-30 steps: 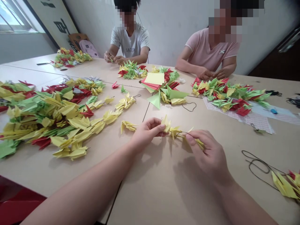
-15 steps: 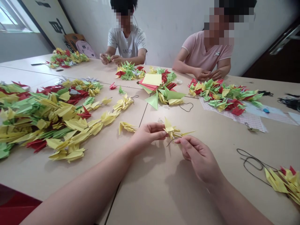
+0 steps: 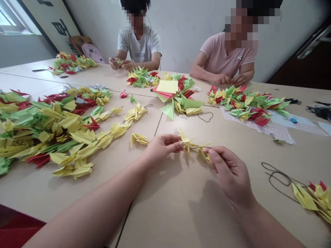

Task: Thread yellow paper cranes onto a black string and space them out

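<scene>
**Pointed yellow folded-paper cranes (image 3: 186, 139), pinched**

They are nearer the viewer than the square yellow paper sheet (image 3: 167, 86). The bare left hand (image 3: 163, 148) pinches their left end; the bare right hand (image 3: 230, 168) pinches a thin dark cord (image 3: 207, 147).

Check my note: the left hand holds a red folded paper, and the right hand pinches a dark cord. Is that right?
Not quite: the folded paper in the left hand is yellow, as the head view shows; the right hand does pinch a dark cord.
</scene>
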Motion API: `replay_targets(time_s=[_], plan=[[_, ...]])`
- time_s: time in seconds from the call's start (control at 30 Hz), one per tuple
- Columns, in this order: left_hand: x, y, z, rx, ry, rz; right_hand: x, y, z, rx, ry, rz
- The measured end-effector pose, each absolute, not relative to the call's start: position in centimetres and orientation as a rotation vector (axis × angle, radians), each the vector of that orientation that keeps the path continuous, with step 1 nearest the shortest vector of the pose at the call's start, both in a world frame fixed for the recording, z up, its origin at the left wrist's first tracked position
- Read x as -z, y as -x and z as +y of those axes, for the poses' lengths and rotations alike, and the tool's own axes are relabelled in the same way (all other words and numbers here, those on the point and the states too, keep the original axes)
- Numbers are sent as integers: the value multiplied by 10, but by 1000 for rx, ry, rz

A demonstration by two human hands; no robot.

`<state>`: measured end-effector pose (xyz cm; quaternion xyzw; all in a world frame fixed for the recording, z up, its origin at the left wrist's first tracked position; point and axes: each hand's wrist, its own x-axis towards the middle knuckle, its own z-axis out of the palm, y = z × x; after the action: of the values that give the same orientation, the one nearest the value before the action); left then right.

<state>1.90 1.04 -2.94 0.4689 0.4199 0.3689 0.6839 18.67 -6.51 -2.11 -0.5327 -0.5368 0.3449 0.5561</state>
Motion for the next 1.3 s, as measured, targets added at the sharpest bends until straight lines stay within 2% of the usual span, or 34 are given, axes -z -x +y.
replay_targets(time_s=[1.3], plan=[[30,-16,9,-754,-884,718,25,-186,-65,-849,1158,-1220]])
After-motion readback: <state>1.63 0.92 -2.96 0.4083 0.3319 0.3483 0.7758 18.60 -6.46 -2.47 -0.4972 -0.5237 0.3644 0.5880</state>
